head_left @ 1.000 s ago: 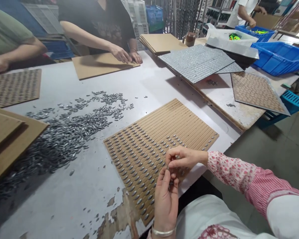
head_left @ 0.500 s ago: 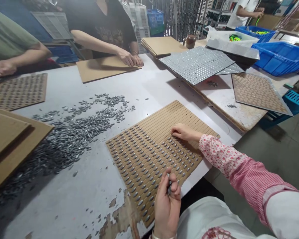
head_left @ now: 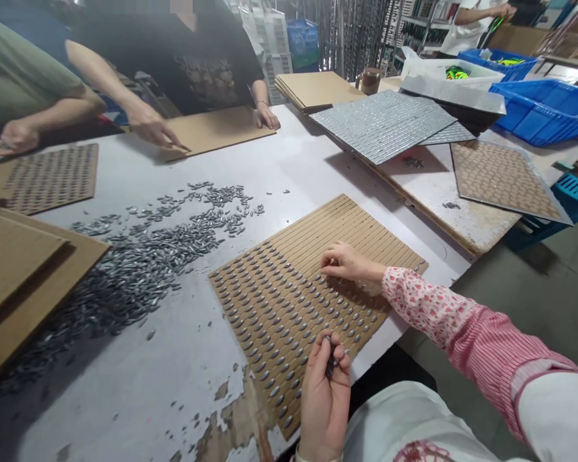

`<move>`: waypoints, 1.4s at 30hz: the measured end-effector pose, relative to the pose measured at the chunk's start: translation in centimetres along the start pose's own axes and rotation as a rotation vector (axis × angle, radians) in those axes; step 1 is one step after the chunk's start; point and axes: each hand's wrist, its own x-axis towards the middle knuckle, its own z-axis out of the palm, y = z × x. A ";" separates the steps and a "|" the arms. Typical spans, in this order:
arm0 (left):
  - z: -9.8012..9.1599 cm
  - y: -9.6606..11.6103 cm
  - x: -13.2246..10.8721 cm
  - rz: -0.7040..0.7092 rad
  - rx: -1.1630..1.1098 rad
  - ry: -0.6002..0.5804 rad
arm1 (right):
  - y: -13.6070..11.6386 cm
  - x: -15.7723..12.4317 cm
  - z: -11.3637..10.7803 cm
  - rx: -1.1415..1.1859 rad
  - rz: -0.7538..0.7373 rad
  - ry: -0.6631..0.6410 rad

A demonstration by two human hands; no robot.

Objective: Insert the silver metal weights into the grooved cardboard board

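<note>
A brown slotted board (head_left: 366, 237) lies in front of me, its near half filled with rows of small grey metal pieces. My right hand (head_left: 343, 261) rests on the board at the edge of the filled rows, fingers pinched together on a piece. My left hand (head_left: 324, 391) hovers over the board's near corner, closed around a few of the same grey pieces. A wide heap of loose grey metal pieces (head_left: 139, 256) spreads over the white table to the left.
Two other people's hands (head_left: 149, 125) work on brown boards across the table. Stacked brown boards (head_left: 24, 269) sit at the left edge. Silvery filled sheets (head_left: 383, 122), another board (head_left: 501, 176) and blue crates (head_left: 544, 109) lie to the right.
My right hand went from my left hand out onto the board, then shifted slightly left along the row. A person across the table moved one hand left along their board.
</note>
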 end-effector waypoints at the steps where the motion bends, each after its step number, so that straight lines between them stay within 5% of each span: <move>1: 0.0 0.0 0.0 -0.003 -0.003 0.001 | -0.3 0.2 0.4 -0.020 -0.003 -0.022; 9: -0.5 0.3 -0.1 -0.011 -0.032 -0.009 | -0.2 1.1 2.0 -0.118 0.087 -0.094; 21: -1.1 3.0 -0.8 0.060 -0.147 0.035 | 0.6 0.0 1.5 -0.028 -0.017 -0.076; 25: -2.6 5.6 -1.2 0.194 -0.183 0.055 | 0.9 -0.1 1.7 -0.014 -0.039 -0.112; 35: -8.8 14.6 -1.7 0.602 -0.207 0.375 | 1.8 -0.2 3.1 -0.071 -0.009 -0.111; 42: -11.7 20.4 2.5 0.803 0.135 0.596 | 2.8 -0.1 4.0 -0.012 -0.026 -0.127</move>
